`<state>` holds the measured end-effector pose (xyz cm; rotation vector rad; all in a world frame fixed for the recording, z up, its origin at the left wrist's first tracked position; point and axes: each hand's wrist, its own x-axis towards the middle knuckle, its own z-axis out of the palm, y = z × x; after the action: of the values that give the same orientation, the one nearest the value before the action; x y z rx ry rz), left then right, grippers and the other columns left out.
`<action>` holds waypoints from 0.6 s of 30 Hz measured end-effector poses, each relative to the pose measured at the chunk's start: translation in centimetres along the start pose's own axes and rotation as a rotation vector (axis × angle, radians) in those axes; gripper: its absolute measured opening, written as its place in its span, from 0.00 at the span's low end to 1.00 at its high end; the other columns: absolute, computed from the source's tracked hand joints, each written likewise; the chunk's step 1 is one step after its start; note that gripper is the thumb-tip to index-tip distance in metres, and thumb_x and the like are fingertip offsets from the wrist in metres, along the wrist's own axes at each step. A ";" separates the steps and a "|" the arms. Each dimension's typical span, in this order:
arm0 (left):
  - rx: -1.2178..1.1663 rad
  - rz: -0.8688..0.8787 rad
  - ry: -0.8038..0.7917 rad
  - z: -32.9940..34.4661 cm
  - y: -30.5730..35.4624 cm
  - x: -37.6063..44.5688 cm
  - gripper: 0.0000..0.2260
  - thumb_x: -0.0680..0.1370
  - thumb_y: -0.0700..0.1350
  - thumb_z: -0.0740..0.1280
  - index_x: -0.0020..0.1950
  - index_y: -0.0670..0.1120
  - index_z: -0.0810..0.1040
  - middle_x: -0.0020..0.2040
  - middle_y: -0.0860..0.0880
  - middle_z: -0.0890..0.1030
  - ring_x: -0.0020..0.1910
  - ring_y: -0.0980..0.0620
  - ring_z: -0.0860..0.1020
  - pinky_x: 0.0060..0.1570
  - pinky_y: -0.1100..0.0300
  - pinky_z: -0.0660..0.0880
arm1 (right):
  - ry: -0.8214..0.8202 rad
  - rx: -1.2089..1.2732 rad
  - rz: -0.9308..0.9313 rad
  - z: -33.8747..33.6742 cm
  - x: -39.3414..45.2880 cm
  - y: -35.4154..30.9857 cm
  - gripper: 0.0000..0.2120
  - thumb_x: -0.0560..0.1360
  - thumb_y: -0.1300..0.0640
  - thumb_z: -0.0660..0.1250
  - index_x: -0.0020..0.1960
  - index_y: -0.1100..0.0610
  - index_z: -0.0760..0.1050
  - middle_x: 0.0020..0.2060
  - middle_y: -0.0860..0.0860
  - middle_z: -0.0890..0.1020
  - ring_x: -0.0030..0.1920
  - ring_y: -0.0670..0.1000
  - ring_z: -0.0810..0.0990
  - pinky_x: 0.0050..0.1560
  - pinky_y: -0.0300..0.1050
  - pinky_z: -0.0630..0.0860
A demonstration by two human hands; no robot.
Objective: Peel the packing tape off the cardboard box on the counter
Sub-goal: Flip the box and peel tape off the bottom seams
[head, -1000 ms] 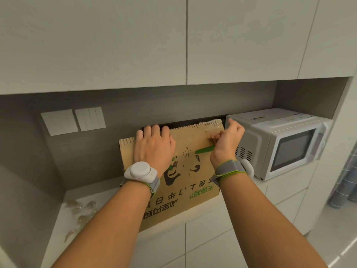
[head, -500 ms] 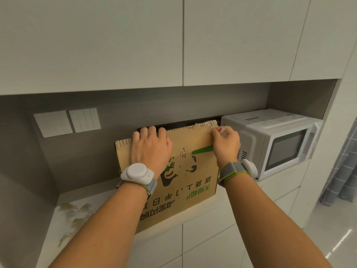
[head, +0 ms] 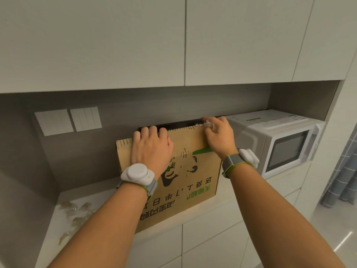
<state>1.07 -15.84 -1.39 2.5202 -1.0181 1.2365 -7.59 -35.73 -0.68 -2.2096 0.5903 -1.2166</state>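
A brown cardboard box with green and black print stands on the pale counter, leaning toward the back wall. My left hand lies on its upper front face, the fingers hooked over the top edge. My right hand is at the box's top right corner and pinches a crumpled piece of clear packing tape against that edge. A patch of torn print shows in the middle of the box front.
A white microwave stands right of the box, close to my right wrist. Several crumpled bits of clear tape lie on the counter at the left. Wall switches hang on the backsplash under the upper cabinets.
My right hand has climbed from the box's upper front face to the top right corner and now holds the tape at the edge. My left hand has stayed put.
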 end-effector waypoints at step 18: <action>-0.005 -0.011 -0.042 -0.5 0.2 -0.2 0.16 0.83 0.50 0.50 0.57 0.45 0.75 0.48 0.44 0.77 0.47 0.44 0.73 0.47 0.47 0.68 | 0.043 0.110 0.059 0.5 1.5 0.4 0.07 0.82 0.52 0.64 0.53 0.53 0.79 0.51 0.53 0.75 0.50 0.53 0.73 0.52 0.46 0.68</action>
<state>0.51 -15.65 -1.23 2.5551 -1.0133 1.1810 -6.48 -36.81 -0.21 -2.0652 0.5866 -1.2396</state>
